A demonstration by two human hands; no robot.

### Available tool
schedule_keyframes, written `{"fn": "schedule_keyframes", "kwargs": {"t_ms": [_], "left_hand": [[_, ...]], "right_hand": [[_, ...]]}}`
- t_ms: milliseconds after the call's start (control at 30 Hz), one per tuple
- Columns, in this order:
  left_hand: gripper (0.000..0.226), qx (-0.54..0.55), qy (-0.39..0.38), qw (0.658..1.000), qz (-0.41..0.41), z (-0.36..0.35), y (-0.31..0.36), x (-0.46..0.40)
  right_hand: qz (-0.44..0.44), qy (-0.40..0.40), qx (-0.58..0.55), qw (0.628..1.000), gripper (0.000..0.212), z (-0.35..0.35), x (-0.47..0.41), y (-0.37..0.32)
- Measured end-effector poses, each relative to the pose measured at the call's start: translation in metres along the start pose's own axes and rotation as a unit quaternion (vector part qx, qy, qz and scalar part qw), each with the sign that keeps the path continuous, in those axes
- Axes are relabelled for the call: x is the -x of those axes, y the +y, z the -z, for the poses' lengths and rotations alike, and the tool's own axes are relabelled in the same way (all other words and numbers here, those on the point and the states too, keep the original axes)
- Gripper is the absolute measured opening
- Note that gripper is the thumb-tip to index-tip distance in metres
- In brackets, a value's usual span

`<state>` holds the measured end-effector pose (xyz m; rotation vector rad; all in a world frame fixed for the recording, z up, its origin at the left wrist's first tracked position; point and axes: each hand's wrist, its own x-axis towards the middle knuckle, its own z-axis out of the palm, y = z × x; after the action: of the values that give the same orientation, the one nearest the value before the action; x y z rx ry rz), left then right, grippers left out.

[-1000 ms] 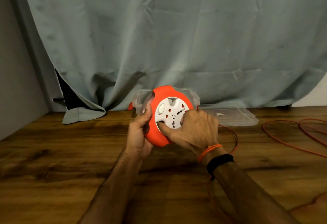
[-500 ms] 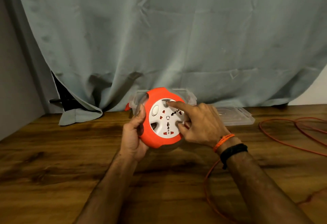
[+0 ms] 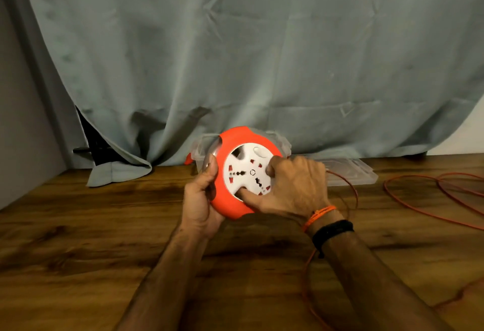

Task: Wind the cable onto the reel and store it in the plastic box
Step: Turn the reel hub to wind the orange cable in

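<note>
Loose orange cable trails over the wooden counter to the right. Above the counter's middle, the round orange reel stands on edge, its white socket face turned toward the camera. Half a second ago the right forefinger lay at the face's top; now the right hand has its thumb in the lower notch, fingers curled at the right rim. The left hand grips the reel's left edge. Behind sit the clear plastic box and its lid.

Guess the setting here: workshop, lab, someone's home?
Probably a makeshift recording spot in a home or office, not a workshop: a grey curtain hung as a backdrop, a wood-grain table, and only the reel, the cable and a plastic box laid out.
</note>
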<state>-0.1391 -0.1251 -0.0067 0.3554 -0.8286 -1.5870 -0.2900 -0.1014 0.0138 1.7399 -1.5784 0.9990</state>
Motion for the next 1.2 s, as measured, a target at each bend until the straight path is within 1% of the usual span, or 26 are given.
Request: {"fn": "schedule_keyframes", "kwargs": {"t_ms": [67, 100, 133, 200, 300, 400, 433, 467, 500, 567, 600, 633, 867, 967, 1000, 1067, 1100, 1133, 1200], "left_hand": [[0.080, 0.007, 0.003, 1.000, -0.003, -0.003, -0.001, -0.001], [0.074, 0.014, 0.002, 1.000, 0.002, -0.004, -0.002, 0.000], [0.068, 0.020, -0.003, 1.000, 0.007, -0.004, -0.002, 0.000], [0.064, 0.028, -0.005, 1.000, 0.011, -0.002, -0.002, -0.001], [0.063, 0.032, -0.006, 0.999, 0.008, -0.001, 0.001, -0.001], [0.064, 0.022, -0.007, 1.000, 0.008, -0.001, 0.002, 0.000], [0.064, 0.018, -0.006, 1.000, 0.005, 0.001, 0.002, 0.000], [0.064, 0.015, -0.006, 1.000, 0.002, 0.001, 0.002, -0.001], [0.064, 0.015, -0.007, 1.000, 0.001, 0.002, 0.002, -0.001], [0.063, 0.018, -0.006, 1.000, -0.002, 0.004, 0.002, -0.002], [0.063, 0.020, -0.004, 1.000, -0.004, 0.005, 0.003, -0.002], [0.063, 0.019, -0.001, 1.000, -0.003, 0.005, 0.002, -0.002], [0.066, -0.015, 0.002, 1.000, 0.015, 0.005, 0.002, -0.001], [0.071, -0.024, 0.000, 1.000, 0.009, 0.004, 0.001, -0.001], [0.074, -0.024, -0.007, 1.000, 0.009, 0.004, 0.000, -0.001], [0.070, -0.012, -0.006, 1.000, 0.011, 0.001, -0.002, -0.001], [0.067, -0.004, -0.001, 1.000, 0.010, 0.000, -0.002, -0.001], [0.066, 0.001, 0.000, 1.000, 0.009, -0.002, -0.003, -0.001], [0.065, 0.010, 0.004, 1.000, 0.004, -0.003, -0.003, -0.001]], "right_hand": [[-0.067, -0.042, -0.018, 0.997, 0.074, 0.001, 0.001, -0.012], [-0.093, -0.052, -0.032, 0.994, 0.078, 0.001, 0.001, -0.016], [-0.107, -0.053, -0.046, 0.992, 0.081, 0.001, 0.001, -0.018], [-0.103, -0.055, -0.063, 0.991, 0.079, 0.002, 0.001, -0.020], [-0.051, -0.049, -0.089, 0.994, 0.066, 0.004, -0.001, -0.013], [-0.003, -0.026, -0.147, 0.989, 0.041, 0.008, -0.006, 0.004], [0.013, -0.024, -0.164, 0.986, 0.031, 0.010, -0.008, 0.009], [0.031, -0.031, -0.172, 0.984, 0.026, 0.012, -0.009, 0.014], [0.050, -0.048, -0.168, 0.983, 0.032, 0.014, -0.011, 0.018], [0.084, -0.089, -0.141, 0.982, 0.057, 0.016, -0.011, 0.024], [0.100, -0.097, -0.121, 0.983, 0.064, 0.015, -0.011, 0.024], [0.110, -0.097, -0.103, 0.984, 0.067, 0.014, -0.010, 0.025], [0.138, -0.059, -0.041, 0.988, 0.065, 0.005, -0.009, 0.022], [0.096, -0.062, -0.033, 0.993, 0.064, 0.008, -0.008, 0.020], [0.079, -0.054, -0.024, 0.995, 0.063, 0.009, -0.007, 0.019], [0.042, -0.026, -0.005, 0.999, 0.060, 0.007, -0.005, 0.014], [0.013, -0.027, -0.003, 1.000, 0.061, 0.005, -0.004, 0.008], [-0.022, -0.045, -0.008, 0.999, 0.067, 0.004, -0.003, 0.001], [-0.102, -0.073, -0.045, 0.991, 0.079, 0.000, 0.001, -0.013]]}}
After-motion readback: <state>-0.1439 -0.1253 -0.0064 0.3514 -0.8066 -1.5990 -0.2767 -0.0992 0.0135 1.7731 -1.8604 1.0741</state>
